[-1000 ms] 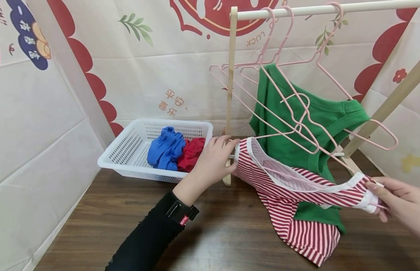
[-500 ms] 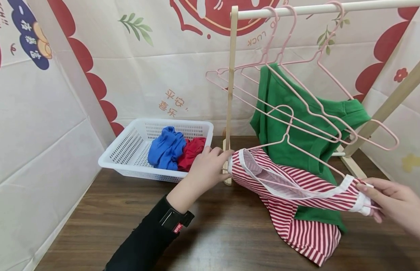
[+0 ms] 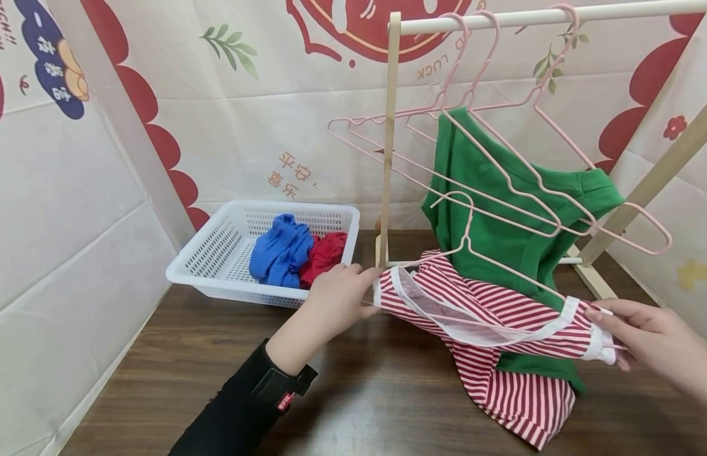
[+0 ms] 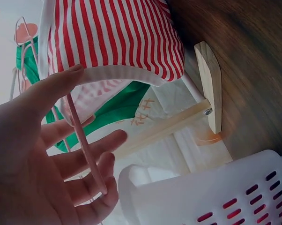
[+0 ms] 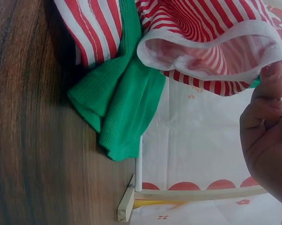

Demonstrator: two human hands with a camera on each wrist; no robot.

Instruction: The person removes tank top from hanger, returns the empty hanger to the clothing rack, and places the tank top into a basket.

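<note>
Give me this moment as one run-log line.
left hand: holds striped shirt and pink hanger end | right hand: pinches other end | green shirt: on rack | basket: blue, red clothes

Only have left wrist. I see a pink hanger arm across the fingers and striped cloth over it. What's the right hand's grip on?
Observer: The right hand pinches the far end of the striped shirt, at its white trim.
Operator: Is that hanger hooked on anything?
Observer: No. The pink hanger has its hook free in the air in front of the green shirt, well below the rail.
Operator: I see only a basket corner. Anything in it?
Observer: The white basket holds a blue garment and a red garment.
</note>
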